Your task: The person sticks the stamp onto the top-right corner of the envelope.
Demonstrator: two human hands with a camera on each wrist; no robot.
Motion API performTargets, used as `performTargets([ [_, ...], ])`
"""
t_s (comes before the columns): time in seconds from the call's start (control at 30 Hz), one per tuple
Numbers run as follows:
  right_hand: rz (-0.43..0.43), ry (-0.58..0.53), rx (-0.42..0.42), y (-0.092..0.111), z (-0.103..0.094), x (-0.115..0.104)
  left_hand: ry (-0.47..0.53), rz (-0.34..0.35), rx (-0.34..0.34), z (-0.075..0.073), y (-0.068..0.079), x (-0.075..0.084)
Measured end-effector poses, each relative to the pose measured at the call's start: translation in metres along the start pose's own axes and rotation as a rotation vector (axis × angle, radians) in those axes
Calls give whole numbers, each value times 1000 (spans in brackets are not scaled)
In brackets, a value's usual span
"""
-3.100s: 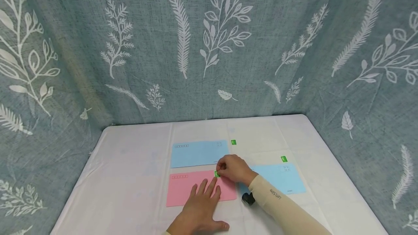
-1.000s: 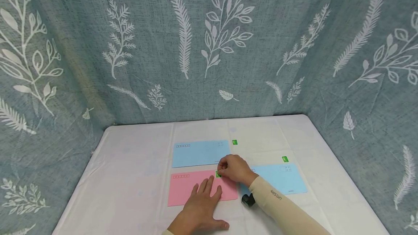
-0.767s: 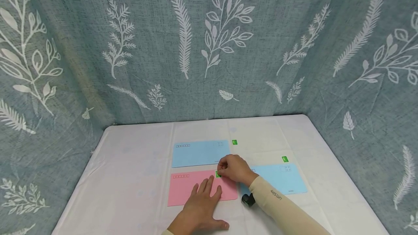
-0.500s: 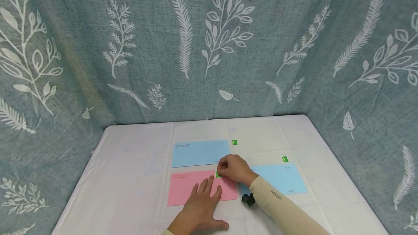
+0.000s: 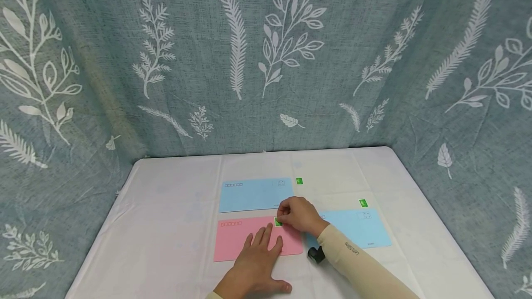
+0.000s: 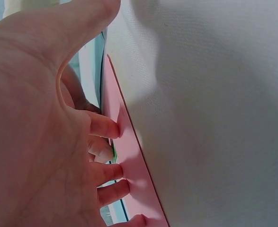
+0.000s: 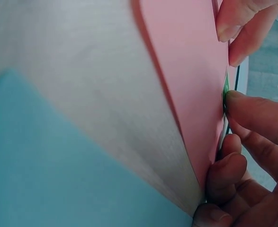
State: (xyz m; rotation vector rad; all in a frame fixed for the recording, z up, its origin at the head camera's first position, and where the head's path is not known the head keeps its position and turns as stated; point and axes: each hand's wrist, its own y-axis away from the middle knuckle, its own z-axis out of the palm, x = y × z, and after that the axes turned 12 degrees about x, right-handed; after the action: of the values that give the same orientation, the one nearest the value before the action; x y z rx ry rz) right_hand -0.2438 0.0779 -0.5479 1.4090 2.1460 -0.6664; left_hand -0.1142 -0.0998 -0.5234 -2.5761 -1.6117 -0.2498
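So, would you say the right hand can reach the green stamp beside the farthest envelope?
Probably yes: only tabletop separates the right hand from that stamp, though the hand pinches another stamp.

Head view high, facing forward and down — wrist views low, close, sharing the pink envelope (image 7: 191, 80)

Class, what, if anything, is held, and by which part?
Right hand: green stamp, pinched at its right edge. Left hand: nothing; it rests on the pink envelope.
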Motion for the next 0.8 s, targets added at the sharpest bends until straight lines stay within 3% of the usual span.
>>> performTargets([
  [0.8,-7,-7,3,0,-1,-1,5,-7,-10,-2,0,0],
])
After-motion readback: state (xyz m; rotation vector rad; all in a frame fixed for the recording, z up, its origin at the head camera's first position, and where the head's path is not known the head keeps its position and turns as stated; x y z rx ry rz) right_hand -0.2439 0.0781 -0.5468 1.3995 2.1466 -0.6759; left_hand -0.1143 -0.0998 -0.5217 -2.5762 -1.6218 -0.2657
